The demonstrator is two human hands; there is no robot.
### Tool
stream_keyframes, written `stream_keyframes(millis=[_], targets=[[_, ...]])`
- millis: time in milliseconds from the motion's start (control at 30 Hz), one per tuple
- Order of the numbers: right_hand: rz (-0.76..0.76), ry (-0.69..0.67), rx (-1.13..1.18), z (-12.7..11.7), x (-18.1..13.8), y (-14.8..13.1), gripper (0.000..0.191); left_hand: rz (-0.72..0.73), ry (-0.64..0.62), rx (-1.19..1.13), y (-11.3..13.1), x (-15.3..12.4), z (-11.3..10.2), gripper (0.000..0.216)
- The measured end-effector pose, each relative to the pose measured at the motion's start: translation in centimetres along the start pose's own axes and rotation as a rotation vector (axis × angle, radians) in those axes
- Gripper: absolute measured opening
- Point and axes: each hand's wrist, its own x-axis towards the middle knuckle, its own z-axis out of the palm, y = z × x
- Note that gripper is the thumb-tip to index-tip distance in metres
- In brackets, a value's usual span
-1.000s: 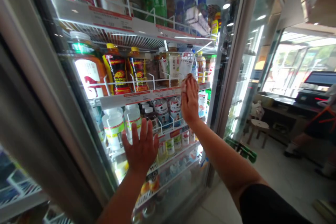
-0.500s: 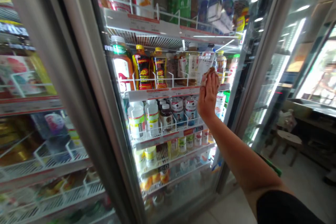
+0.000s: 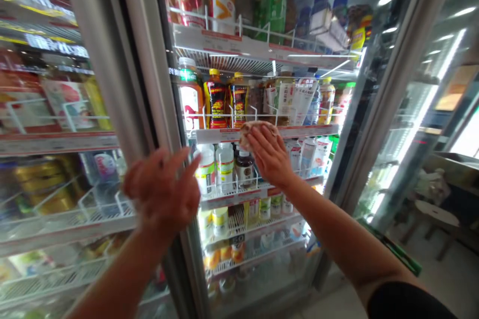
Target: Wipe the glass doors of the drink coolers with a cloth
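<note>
A crumpled, pale pinkish-brown cloth lies under my right hand, pressed against the glass door of a drinks fridge. My right fingers hold it flat, at the height of the middle shelf edge. In front of the metal door frame is my left hand, somewhat blurred, its fingers apart and nothing in it. Whether it touches the frame I cannot tell. Behind the glass, dark bottles with yellow caps and clear bottles with white caps stand on wire shelves.
On the left is another glass door with drinks behind it. A round stool stands on the floor at the right. Green bottles and a white box are on the upper shelf.
My right hand has moved left and slightly down over the glass with the cloth. My left hand has come into view at the lower left. The view has shifted a little left.
</note>
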Motion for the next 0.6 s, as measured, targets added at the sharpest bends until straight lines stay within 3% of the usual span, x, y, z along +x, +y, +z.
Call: stream_keyframes(millis=[67,167,233,400,467,533,600], targets=[[0.039,0.032,-0.044,-0.9,0.4,3.0,0.064,0.061,-0.113,0.027,2.5,1.4,3.7,0.063],[0.354,0.263,-0.110,-1.6,0.0,7.3,0.056,-0.142,-0.193,-0.012,4.6,2.6,8.5,0.068],[0.425,0.333,-0.097,-1.6,-1.1,7.6,0.057,-0.213,-0.213,0.001,4.7,2.7,10.3,0.068],[0.032,-0.062,-0.023,-1.7,-2.0,4.4,0.067,-0.199,-0.217,0.024,4.1,2.2,10.6,0.071],[0.129,-0.020,-0.062,-2.1,-0.6,5.4,0.064,-0.198,-0.217,0.036,4.1,2.2,10.5,0.072],[0.339,0.137,-0.105,-2.3,0.6,7.0,0.063,-0.199,-0.216,0.040,4.3,2.1,10.5,0.073],[0.439,0.246,-0.127,-1.9,0.5,7.2,0.063,-0.200,-0.215,0.035,4.4,2.1,10.6,0.074]])
